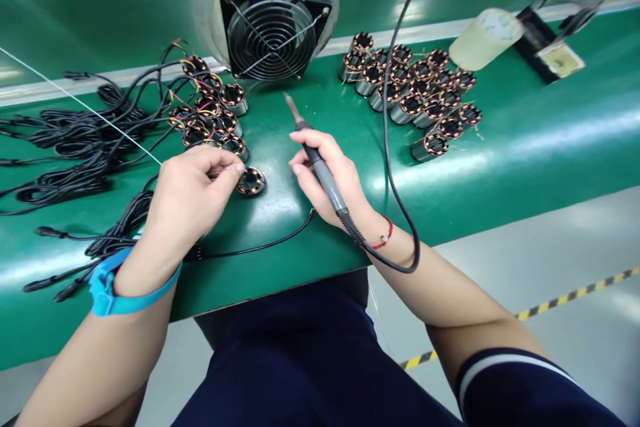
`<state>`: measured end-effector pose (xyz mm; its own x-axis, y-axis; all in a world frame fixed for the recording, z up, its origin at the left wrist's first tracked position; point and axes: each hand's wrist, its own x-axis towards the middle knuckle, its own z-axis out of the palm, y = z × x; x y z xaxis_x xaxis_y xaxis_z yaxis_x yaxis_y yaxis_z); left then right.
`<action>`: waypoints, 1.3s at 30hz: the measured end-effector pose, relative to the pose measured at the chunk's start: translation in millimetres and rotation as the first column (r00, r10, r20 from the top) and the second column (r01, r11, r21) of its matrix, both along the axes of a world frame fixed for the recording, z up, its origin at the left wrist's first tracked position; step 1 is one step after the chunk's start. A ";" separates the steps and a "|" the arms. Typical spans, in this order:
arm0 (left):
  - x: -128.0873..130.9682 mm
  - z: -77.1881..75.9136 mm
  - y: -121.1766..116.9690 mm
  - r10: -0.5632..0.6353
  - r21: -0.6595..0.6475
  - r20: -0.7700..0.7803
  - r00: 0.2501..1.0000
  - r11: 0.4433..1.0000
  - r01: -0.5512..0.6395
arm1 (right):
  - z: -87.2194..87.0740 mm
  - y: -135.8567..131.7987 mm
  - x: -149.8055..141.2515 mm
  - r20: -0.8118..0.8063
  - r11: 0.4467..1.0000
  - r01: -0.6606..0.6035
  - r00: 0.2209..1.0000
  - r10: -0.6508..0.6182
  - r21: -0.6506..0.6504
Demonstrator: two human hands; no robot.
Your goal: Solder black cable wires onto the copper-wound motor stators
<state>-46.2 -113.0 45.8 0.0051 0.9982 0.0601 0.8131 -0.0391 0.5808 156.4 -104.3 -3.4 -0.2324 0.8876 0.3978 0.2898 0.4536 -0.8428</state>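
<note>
Green bench matting [505, 177] lies under both my hands, and they work side by side near its front edge. My right hand [325, 173] holds a soldering iron [323, 170] the way I'd hold a pen, fingers [313, 145] curled around the dark handle, its thin tip pointing away from me over bare mat and touching nothing. My left hand [193, 200] is narrow, thumb and fingertips [235, 169] pinched together on something too thin to make out. A fine pale wire [100, 110] comes in from the left and runs to just behind that hand.

Right at those fingertips a copper-wound motor stator [251, 181] stands on end on the mat; I can't tell whether they touch it. A thin black cable [260, 243] curves across the mat nearer the front edge.

Beyond it, more stators with coloured leads [215, 113] crowd toward the back edge, tangled into coiled black cables [85, 140] along the left side. A bigger cluster of stators [410, 90] stands to the right of the iron. Between the two groups, a round-guarded fan [273, 30] sits at the back edge.

The iron's black cord [395, 193] loops past my right forearm and rises out of view. A red string bracelet [386, 231] circles that wrist — a blue wrist strap [107, 293] circles the other. Toward the back right corner lie a pale roll [485, 38] and a black stand [545, 43].
</note>
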 end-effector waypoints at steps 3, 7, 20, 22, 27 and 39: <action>-8.5 -0.2 3.2 0.034 0.171 -0.086 0.996 0.985 -0.019 | -1.0 2.2 1.8 -0.004 1.000 0.010 1.000 -0.010 -0.006; -16.5 -3.8 6.1 0.075 0.368 -0.130 0.989 0.929 -0.022 | -2.7 3.1 2.3 -0.001 1.000 -0.005 1.000 0.005 -0.008; 38.5 -33.3 -19.3 -0.022 -0.129 0.774 0.633 0.973 0.191 | 0.0 -3.1 -3.1 -0.097 0.984 -0.158 0.984 0.150 -0.081; 37.9 -37.5 -17.4 -0.054 -0.118 0.720 0.692 0.973 0.199 | -1.0 -2.8 -5.0 -0.069 0.987 -0.155 0.986 0.152 -0.032; 31.1 -28.6 -14.9 -0.204 -0.055 0.477 0.855 0.964 0.261 | -1.7 0.3 -5.2 0.047 0.987 -0.140 0.990 0.136 0.077; 23.2 -28.2 -20.0 -0.391 -0.340 0.191 0.900 0.834 0.434 | 66.5 -45.6 107.6 0.494 0.879 0.361 0.728 -0.475 0.312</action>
<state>-23.1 -133.0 17.6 0.4367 0.8539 -0.2832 0.6999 -0.1247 0.7033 264.0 -149.9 63.1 -0.0802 0.8707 0.4852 0.8657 0.3021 -0.3990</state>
